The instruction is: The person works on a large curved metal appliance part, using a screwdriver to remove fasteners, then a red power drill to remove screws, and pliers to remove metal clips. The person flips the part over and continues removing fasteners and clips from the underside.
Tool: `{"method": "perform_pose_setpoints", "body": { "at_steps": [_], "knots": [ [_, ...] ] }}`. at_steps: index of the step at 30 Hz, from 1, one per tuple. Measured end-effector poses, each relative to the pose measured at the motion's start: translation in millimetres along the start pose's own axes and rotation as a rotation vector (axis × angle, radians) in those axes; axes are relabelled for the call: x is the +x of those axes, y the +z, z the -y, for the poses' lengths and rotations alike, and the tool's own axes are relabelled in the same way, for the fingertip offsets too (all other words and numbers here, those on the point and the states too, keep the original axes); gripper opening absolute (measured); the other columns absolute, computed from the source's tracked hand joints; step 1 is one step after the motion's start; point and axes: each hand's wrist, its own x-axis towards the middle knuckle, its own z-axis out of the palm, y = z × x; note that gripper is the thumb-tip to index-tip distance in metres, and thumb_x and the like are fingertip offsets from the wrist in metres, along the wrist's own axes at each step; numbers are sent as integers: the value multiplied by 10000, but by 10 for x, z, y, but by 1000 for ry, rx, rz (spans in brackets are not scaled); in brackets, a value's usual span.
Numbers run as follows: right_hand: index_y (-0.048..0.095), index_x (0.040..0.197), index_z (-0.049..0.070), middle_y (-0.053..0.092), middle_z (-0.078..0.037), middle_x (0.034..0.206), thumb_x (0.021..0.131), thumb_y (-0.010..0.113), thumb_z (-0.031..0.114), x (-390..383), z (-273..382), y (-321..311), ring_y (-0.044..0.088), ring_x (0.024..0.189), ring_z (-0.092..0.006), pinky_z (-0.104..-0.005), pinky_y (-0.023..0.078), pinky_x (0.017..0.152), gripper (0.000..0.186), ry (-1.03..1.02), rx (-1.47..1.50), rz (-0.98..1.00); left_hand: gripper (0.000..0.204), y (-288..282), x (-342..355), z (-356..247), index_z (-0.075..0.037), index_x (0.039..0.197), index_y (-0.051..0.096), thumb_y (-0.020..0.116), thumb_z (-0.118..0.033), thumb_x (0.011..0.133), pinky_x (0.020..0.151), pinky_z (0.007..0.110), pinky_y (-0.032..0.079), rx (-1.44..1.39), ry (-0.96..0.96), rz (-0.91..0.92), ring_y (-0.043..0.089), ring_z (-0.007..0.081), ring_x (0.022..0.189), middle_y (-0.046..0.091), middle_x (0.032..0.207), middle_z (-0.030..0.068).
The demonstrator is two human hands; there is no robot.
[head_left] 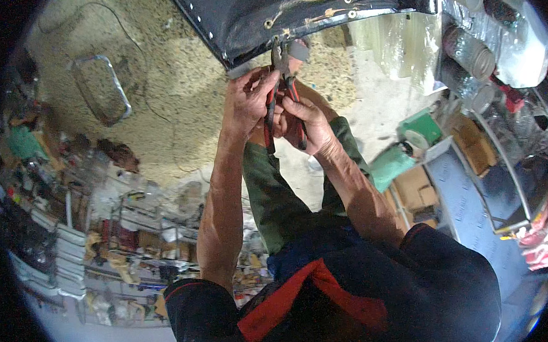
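Observation:
Pliers point(279, 64) with red and black handles point upward, their jaws at the lower edge of a black panel point(315, 1) with several small metal fittings. My right hand point(305, 123) is closed around the handles. My left hand point(244, 101) has its fingers curled near the panel's lower corner, its thumb beside the pliers; what those fingers hold is hidden.
A speckled floor point(178, 114) has a thin cable and a metal loop point(118, 89) on it. Clear jars point(466, 55), a green box point(420, 125) and cardboard point(414, 188) sit at the right. A cluttered rack point(70, 243) stands at the left. My legs point(266, 196) are below the pliers.

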Motion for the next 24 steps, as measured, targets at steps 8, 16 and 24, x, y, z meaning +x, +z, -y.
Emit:
{"method": "perform_pose_setpoints", "body": {
  "at_steps": [8,16,24],
  "knots": [
    [564,1308,-22,702,-151,1146,1064,556,234,119,22,42,714,1043,-325,-467,587,929,353,19,66,-165,314,175,90,-215,-6,1096,745,709,-298,985,527,266,526,199,-164,-169,651,93,611,720,827,26],
    [582,1078,52,579,-69,862,1083,504,229,127,396,603,543,723,-236,-392,468,700,193,171,468,-115,250,374,147,-814,-115,982,703,717,-364,992,326,207,271,242,-464,-86,373,9,393,510,596,-85],
    [521,933,115,446,16,759,1054,559,187,345,17,740,405,608,-116,-297,355,555,146,55,677,10,209,183,250,-962,-115,1004,699,734,-320,984,315,219,317,273,-599,-24,386,12,422,522,633,-69]
  ]
}}
